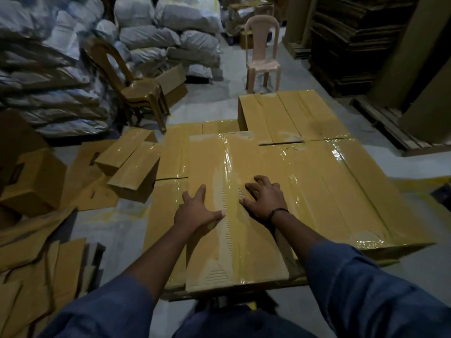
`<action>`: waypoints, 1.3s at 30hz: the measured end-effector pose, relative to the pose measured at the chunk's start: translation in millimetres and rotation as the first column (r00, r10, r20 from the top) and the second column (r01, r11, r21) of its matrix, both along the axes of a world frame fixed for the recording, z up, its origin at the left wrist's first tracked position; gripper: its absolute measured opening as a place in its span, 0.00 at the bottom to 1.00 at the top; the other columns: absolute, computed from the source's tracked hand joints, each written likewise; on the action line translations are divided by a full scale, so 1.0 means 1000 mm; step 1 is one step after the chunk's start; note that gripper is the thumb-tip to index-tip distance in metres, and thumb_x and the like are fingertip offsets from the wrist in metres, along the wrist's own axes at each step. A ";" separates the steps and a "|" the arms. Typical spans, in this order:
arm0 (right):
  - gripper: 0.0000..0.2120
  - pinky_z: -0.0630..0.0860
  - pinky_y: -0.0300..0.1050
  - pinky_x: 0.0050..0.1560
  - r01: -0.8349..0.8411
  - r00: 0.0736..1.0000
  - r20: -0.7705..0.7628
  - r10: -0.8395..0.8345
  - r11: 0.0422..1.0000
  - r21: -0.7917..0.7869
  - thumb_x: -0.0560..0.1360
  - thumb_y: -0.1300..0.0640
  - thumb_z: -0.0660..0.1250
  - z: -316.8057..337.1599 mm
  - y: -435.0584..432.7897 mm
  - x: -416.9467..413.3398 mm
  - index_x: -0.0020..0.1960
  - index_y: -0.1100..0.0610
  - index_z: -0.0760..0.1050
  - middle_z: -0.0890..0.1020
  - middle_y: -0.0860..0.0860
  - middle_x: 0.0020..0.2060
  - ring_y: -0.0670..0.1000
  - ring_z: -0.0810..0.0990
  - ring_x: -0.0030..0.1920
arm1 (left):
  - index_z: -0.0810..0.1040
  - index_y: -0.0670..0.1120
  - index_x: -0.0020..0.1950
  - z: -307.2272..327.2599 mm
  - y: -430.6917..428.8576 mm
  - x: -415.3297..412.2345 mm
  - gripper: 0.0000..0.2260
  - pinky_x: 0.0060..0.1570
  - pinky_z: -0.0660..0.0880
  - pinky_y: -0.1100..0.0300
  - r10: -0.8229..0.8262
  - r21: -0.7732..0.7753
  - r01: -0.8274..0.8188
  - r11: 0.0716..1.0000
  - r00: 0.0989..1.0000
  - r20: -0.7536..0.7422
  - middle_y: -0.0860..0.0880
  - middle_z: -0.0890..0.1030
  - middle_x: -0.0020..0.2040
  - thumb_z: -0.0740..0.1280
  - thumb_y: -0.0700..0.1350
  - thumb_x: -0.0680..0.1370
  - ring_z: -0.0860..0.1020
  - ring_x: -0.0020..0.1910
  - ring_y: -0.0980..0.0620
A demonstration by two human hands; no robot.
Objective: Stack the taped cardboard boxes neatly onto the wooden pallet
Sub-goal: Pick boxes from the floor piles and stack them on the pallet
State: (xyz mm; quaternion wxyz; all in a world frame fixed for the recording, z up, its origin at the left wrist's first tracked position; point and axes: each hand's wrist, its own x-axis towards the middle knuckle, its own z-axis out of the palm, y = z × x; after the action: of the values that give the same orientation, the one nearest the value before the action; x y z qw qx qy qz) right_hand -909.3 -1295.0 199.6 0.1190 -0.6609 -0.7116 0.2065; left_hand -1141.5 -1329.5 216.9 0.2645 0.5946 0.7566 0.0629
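Two open hands, the left hand and right hand, press on a taped cardboard box lying atop the stacked layer of boxes. Loose taped boxes lie on the floor at left.

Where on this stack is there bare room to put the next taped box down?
Widest free patch: the lower box tops right of the top box, in front of the raised far box. A narrow strip lies left of it. The floor at left is crowded with loose boxes.
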 end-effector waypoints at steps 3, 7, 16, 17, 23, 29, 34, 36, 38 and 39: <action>0.31 0.69 0.57 0.68 -0.007 1.000 0.005 0.007 0.999 -0.043 0.73 0.32 0.65 -0.017 0.006 0.001 0.73 0.42 0.72 0.62 0.44 0.76 0.58 0.66 0.68 | 0.50 0.60 0.83 -0.015 0.011 -0.001 0.54 0.64 0.75 0.43 -0.021 -0.028 0.022 0.999 1.000 0.007 0.40 0.55 0.80 0.76 0.71 0.66 0.70 0.72 0.35; 0.31 0.69 0.57 0.69 0.002 1.000 0.010 -0.002 0.997 -0.078 0.74 0.32 0.65 -0.036 0.016 -0.004 0.74 0.43 0.71 0.61 0.45 0.77 0.59 0.66 0.69 | 0.49 0.59 0.84 -0.032 0.027 -0.009 0.53 0.65 0.74 0.44 -0.061 -0.058 0.062 0.996 0.998 0.005 0.39 0.55 0.80 0.76 0.69 0.67 0.69 0.73 0.35; 0.31 0.70 0.59 0.69 0.000 0.999 0.035 0.007 0.979 -0.205 0.75 0.33 0.67 -0.064 0.050 -0.008 0.75 0.43 0.69 0.59 0.45 0.78 0.60 0.66 0.70 | 0.47 0.59 0.84 -0.066 0.060 -0.019 0.55 0.66 0.74 0.44 -0.088 -0.142 0.096 0.985 0.994 0.064 0.40 0.51 0.82 0.78 0.67 0.67 0.68 0.74 0.35; 0.32 0.70 0.59 0.69 -0.002 0.999 0.034 0.010 0.975 -0.224 0.75 0.34 0.67 -0.067 0.053 -0.007 0.75 0.43 0.69 0.58 0.45 0.78 0.60 0.66 0.70 | 0.47 0.59 0.84 -0.070 0.063 -0.019 0.55 0.67 0.73 0.44 -0.097 -0.150 0.108 0.983 0.992 0.076 0.39 0.51 0.82 0.78 0.66 0.68 0.68 0.74 0.34; 0.32 0.69 0.59 0.70 -0.001 0.999 0.048 0.016 0.954 -0.299 0.75 0.36 0.68 -0.084 0.071 -0.003 0.76 0.44 0.68 0.58 0.46 0.78 0.60 0.65 0.71 | 0.47 0.59 0.84 -0.096 0.079 -0.017 0.54 0.68 0.73 0.44 -0.096 -0.211 0.120 0.970 0.988 0.119 0.40 0.48 0.83 0.77 0.66 0.68 0.67 0.75 0.34; 0.31 0.70 0.57 0.67 0.020 0.990 0.138 0.020 0.958 -0.286 0.75 0.34 0.67 -0.099 0.079 -0.009 0.76 0.41 0.68 0.59 0.45 0.77 0.60 0.63 0.69 | 0.47 0.59 0.84 -0.120 0.091 -0.022 0.54 0.68 0.73 0.42 -0.075 -0.241 0.111 0.964 0.985 0.153 0.41 0.46 0.83 0.78 0.66 0.68 0.65 0.76 0.33; 0.31 0.70 0.58 0.67 0.030 0.978 0.205 0.034 0.953 -0.303 0.75 0.36 0.68 -0.105 0.087 -0.010 0.76 0.40 0.67 0.59 0.45 0.77 0.59 0.62 0.69 | 0.47 0.59 0.84 -0.136 0.092 -0.021 0.54 0.69 0.72 0.42 -0.057 -0.229 0.102 0.968 0.979 0.195 0.42 0.44 0.83 0.78 0.65 0.69 0.64 0.76 0.33; 0.30 0.69 0.59 0.67 0.017 0.970 0.235 0.058 0.951 -0.307 0.75 0.36 0.68 -0.107 0.089 -0.011 0.75 0.39 0.67 0.59 0.46 0.77 0.60 0.61 0.69 | 0.47 0.59 0.84 -0.141 0.092 -0.021 0.55 0.70 0.71 0.41 -0.048 -0.243 0.097 0.965 0.979 0.200 0.43 0.43 0.83 0.79 0.64 0.68 0.63 0.76 0.33; 0.29 0.67 0.60 0.67 -0.003 0.962 0.259 0.090 0.948 -0.319 0.76 0.37 0.68 -0.108 0.091 -0.011 0.75 0.40 0.67 0.60 0.47 0.77 0.60 0.60 0.70 | 0.46 0.60 0.84 -0.145 0.092 -0.022 0.55 0.71 0.70 0.39 -0.049 -0.255 0.101 0.962 0.978 0.201 0.43 0.43 0.83 0.79 0.64 0.68 0.63 0.76 0.32; 0.29 0.66 0.61 0.68 -0.010 0.957 0.271 0.102 0.947 -0.321 0.76 0.37 0.68 -0.109 0.092 -0.011 0.75 0.39 0.67 0.60 0.47 0.77 0.60 0.60 0.70 | 0.46 0.60 0.84 -0.146 0.093 -0.022 0.56 0.71 0.70 0.38 -0.051 -0.259 0.104 0.960 0.978 0.205 0.44 0.42 0.82 0.79 0.64 0.68 0.63 0.76 0.32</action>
State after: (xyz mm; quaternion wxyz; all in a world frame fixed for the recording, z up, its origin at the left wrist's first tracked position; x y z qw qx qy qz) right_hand -919.8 -1202.8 91.1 -0.0976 -0.6734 -0.6976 0.2244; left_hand -1163.4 -1236.5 71.2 0.4181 0.5735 0.7045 0.0076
